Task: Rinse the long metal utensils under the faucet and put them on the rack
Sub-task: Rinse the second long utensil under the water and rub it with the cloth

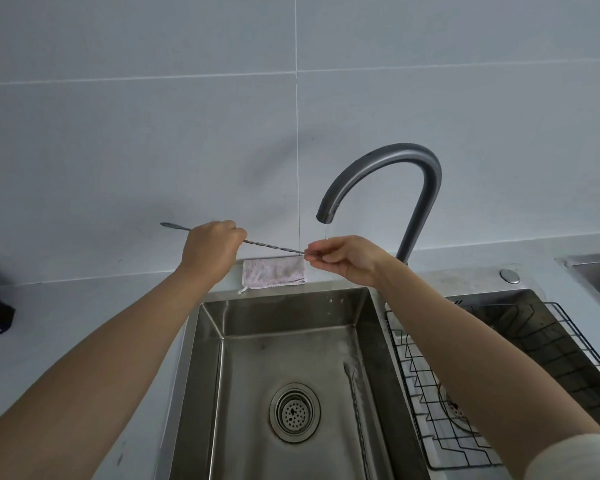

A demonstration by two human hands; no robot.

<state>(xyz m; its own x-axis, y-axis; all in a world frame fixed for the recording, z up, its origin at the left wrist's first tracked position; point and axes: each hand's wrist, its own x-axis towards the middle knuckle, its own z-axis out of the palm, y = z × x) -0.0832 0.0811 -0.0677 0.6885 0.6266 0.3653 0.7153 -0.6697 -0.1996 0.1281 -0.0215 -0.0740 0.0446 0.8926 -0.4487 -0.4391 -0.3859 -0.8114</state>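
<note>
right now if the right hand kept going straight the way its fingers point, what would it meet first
Probably the left hand. The right hand points left along the twisted metal utensil both hold, with only bare rod between them, though depth is hard to judge.

head camera looks forward and down, close over the sink (pixel 291 341).
</note>
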